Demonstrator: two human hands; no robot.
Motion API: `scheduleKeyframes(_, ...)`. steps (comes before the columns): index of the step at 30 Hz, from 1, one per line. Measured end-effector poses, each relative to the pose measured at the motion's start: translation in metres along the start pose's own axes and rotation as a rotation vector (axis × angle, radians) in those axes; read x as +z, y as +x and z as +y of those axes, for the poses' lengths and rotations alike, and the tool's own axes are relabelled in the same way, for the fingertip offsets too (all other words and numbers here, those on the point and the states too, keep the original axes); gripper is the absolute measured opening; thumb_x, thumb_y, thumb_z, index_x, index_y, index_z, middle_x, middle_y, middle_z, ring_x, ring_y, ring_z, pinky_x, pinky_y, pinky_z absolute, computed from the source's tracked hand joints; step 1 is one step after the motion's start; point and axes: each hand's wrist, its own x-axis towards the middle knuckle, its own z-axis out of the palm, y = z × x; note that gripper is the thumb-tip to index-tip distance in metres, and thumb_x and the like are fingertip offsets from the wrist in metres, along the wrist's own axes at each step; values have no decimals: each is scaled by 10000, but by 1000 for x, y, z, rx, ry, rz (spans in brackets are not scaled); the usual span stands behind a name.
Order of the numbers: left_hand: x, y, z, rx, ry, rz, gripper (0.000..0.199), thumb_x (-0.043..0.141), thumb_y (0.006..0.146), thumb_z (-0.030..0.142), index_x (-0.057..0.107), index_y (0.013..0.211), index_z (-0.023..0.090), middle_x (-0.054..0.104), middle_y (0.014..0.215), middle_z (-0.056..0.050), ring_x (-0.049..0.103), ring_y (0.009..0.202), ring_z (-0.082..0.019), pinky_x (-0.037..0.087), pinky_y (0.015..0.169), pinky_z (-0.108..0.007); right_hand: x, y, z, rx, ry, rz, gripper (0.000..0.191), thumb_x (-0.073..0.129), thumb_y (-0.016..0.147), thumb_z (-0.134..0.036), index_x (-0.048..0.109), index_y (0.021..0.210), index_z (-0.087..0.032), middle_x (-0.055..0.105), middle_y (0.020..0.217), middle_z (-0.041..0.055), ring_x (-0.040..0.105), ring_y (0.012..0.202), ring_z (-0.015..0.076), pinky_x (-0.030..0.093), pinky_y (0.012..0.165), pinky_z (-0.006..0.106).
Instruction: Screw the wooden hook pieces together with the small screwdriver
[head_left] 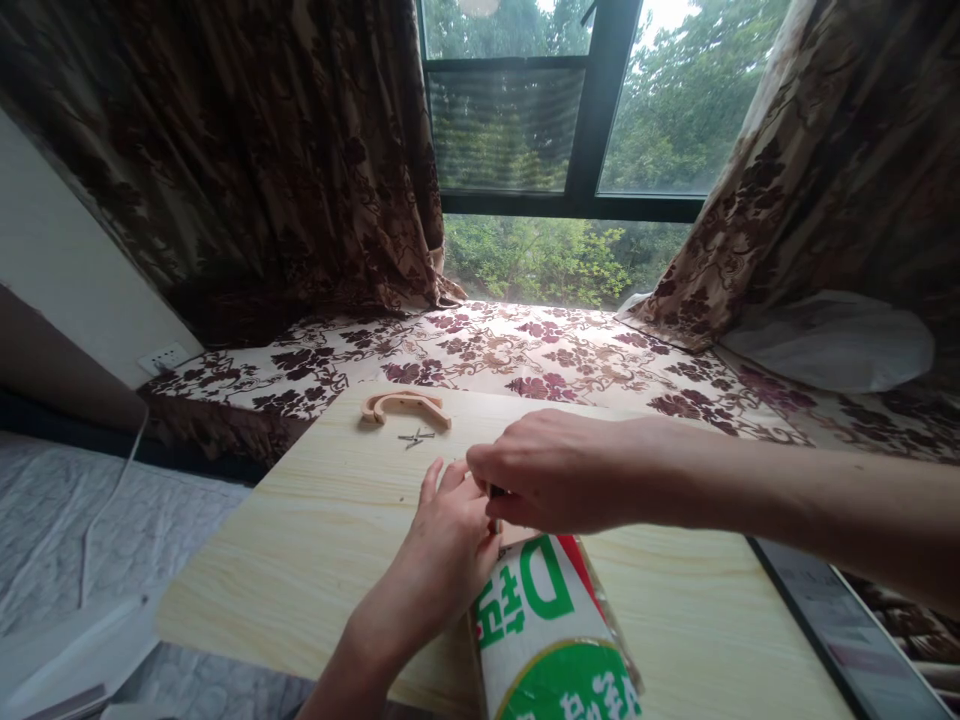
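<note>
Close together over the light wooden table, my two hands meet at the top end of a white packet with green print [559, 640]. My right hand [536, 472] is closed with its knuckles up, around a small dark thing that mostly stays hidden inside the fist. Against its underside, my left hand [448, 535] has its fingers bent around something that the right hand covers. A bit of tan surface [514, 535] shows between the hands and the packet. Beyond my left fingertips lie several screws [416, 438] and some curved tan wooden pieces [405, 403].
The pale wood tabletop [300, 560] reaches to a ledge with flowered cloth [480, 350] under the window. A flat screen device [832, 620] lies at the right edge. A white plastic bag [832, 340] rests on the ledge. A white cable [112, 500] hangs at the left.
</note>
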Motion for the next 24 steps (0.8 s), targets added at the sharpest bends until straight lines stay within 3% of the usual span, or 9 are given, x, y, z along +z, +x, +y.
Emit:
scheduleKeyframes(3,0,0,0,-6,4,-14,238,546,791,90,680,895,256,659,1051,-36,508,1099,-259,307,1037,-551,0,-2,0,21,-53,21,141,544,845,-225,640,809,-128,612,618,41,448,478,109,224,430,269)
scheduleKeyframes(8,-1,1,-1,-29,12,-50,205,519,802,85,662,841,227,668,993,-56,518,1084,-265,298,1031,-572,-7,-1,-3,-132,-162,-47,104,557,795,-70,648,788,-121,649,699,40,474,513,101,220,423,272)
scheduleKeyframes(17,0,1,0,-35,25,-57,185,524,793,80,639,855,211,670,989,-56,514,1104,-270,263,1062,-579,0,6,-2,-187,-140,-52,102,557,792,-52,646,793,-101,614,653,29,414,495,88,252,428,254)
scheduleKeyframes(19,-4,-6,0,-25,29,-24,236,537,783,75,630,956,208,640,1100,-75,478,1166,-286,260,1072,-579,-1,5,-1,-188,-133,-49,111,549,786,-45,638,765,-109,602,635,15,400,483,84,249,425,252)
scheduleKeyframes(21,-10,-18,-2,11,34,86,370,534,786,68,565,1136,185,553,1257,-111,403,1253,-297,270,1085,-558,-2,3,0,-196,-120,-29,121,541,794,-54,628,742,-118,594,624,6,389,476,81,250,426,251)
scheduleKeyframes(24,-13,-44,-6,20,27,260,477,558,830,164,438,1291,182,481,1324,-108,392,1274,-248,390,1051,-400,-3,-1,3,-184,-99,-23,118,535,797,-61,622,756,-129,600,643,8,393,489,85,262,444,251)
